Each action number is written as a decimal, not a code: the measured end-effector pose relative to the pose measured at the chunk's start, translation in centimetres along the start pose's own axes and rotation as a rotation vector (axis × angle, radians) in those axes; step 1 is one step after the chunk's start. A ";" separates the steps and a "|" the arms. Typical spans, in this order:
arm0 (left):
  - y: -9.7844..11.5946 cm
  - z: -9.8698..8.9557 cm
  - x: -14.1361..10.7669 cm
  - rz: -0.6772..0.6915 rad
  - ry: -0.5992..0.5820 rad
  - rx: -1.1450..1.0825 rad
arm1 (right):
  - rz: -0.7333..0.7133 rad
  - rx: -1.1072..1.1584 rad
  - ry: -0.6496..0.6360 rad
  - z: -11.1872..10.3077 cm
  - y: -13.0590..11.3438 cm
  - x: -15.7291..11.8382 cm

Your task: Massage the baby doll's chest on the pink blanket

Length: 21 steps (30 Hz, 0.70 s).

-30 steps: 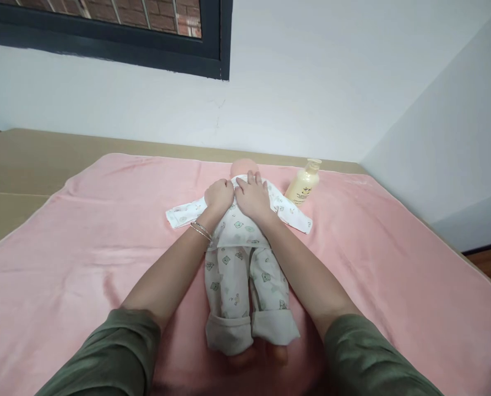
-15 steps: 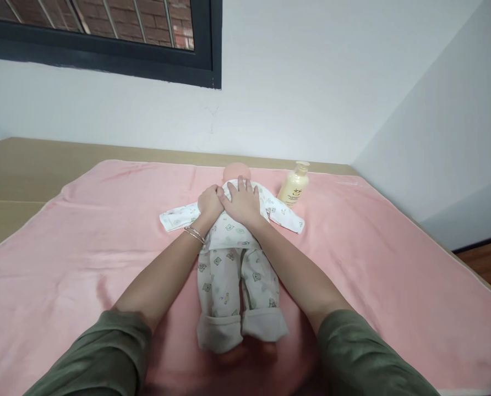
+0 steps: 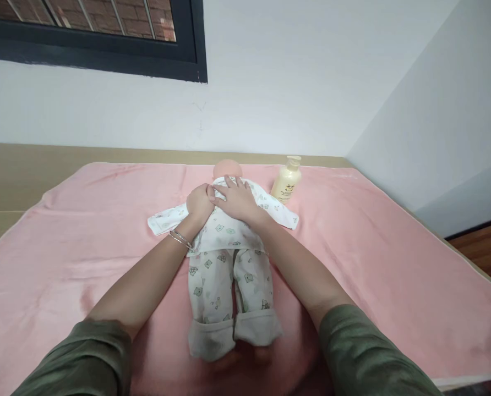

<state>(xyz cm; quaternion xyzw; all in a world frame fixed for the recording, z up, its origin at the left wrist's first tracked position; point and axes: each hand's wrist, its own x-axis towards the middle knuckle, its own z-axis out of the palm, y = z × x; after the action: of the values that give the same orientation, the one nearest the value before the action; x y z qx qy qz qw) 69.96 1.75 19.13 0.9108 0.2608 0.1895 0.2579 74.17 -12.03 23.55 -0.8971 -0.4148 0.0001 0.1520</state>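
Note:
A baby doll (image 3: pixel 228 169) in a white printed top (image 3: pixel 224 228) and printed trousers (image 3: pixel 212 283) with rolled cuffs lies on a pink blanket (image 3: pixel 377 258), its head at the far end. My left hand (image 3: pixel 201 202) rests on the upper left of the doll's top, its fingers bent and partly hidden against the cloth. Beside it, my right hand (image 3: pixel 236 199) lies flat across the upper body with fingers spread, its thumb side touching my left hand. A silvery bracelet is on my left wrist.
A pale yellow bottle (image 3: pixel 287 181) stands on the blanket just right of the doll's shoulder. Beyond the blanket runs the tan edge of the surface (image 3: pixel 117 153), against a white wall. A dark-framed window (image 3: pixel 191 60) is at upper left.
The view has shifted slightly, so the doll, bottle and window appear further left. My right hand's fingers have shifted a little on the top; both hands stay on the doll.

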 end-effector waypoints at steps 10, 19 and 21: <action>0.0 -0.2 -0.3 -0.011 0.010 -0.114 | 0.072 -0.180 0.061 2.2 -4.1 -3.2; 0.1 -0.3 -0.4 -0.011 0.032 -0.108 | -0.143 0.017 -0.035 -1.0 2.0 -0.1; 0.2 -0.3 -0.4 -0.018 0.030 -0.124 | 0.014 -0.008 -0.017 -1.0 1.9 -0.3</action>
<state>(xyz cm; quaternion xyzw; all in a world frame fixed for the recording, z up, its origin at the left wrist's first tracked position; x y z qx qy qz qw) 69.53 1.46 19.43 0.8877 0.2605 0.2168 0.3117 75.49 -13.70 23.93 -0.9006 -0.4097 0.0071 0.1449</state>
